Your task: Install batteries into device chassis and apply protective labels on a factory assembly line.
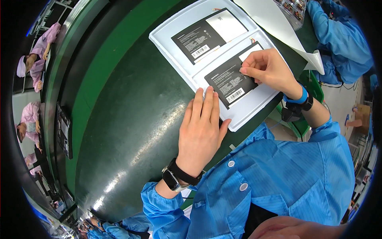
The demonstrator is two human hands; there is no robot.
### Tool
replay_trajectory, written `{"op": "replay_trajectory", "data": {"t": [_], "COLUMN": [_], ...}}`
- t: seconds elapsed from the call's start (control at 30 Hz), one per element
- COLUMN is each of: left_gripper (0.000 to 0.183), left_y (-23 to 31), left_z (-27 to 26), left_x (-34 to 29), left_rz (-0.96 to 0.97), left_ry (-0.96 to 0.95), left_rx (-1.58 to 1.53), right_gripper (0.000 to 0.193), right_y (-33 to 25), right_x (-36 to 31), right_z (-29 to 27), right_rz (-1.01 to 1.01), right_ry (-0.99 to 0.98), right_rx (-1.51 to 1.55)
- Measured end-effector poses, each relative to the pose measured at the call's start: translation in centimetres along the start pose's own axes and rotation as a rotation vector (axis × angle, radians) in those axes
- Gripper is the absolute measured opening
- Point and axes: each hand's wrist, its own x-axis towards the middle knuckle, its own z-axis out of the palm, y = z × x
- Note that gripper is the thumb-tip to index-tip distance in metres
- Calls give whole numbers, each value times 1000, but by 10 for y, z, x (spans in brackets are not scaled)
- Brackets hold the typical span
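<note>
Two flat black batteries lie in the pale tray [242,115], the far battery [195,40] in its upper compartment and the near battery [229,79] in its lower one. The left hand [199,127] is spread flat and grips nothing, fingertips over the tray's left rim beside the near battery; whether they touch that battery, I cannot tell. Above the tray's lower compartment, the right hand [266,69] has thumb and fingertips pinched together over the near battery; whether something thin sits between them is too small to tell. The green table [131,95] spreads left of the tray. Right of the tray lies a curling white sheet [270,22], with a person [338,36] in blue farther right.
</note>
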Motion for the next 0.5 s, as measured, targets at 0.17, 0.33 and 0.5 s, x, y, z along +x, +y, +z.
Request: {"op": "replay_trajectory", "data": {"t": [0.17, 0.33, 0.5], "left_gripper": [60, 61, 62], "left_y": [-2, 1, 0], "left_z": [0, -4, 0], "left_x": [2, 1, 3], "left_rz": [2, 4, -18], "left_ry": [3, 0, -16], "left_rx": [-10, -4, -33], "right_gripper": [14, 14, 13], "right_y": [-1, -4, 1], "right_x": [3, 1, 3], "right_z": [-1, -3, 0], "right_rz": [-16, -31, -15], "right_ry": [-1, -8, -9], "right_rx": [-14, -26, -8]}}
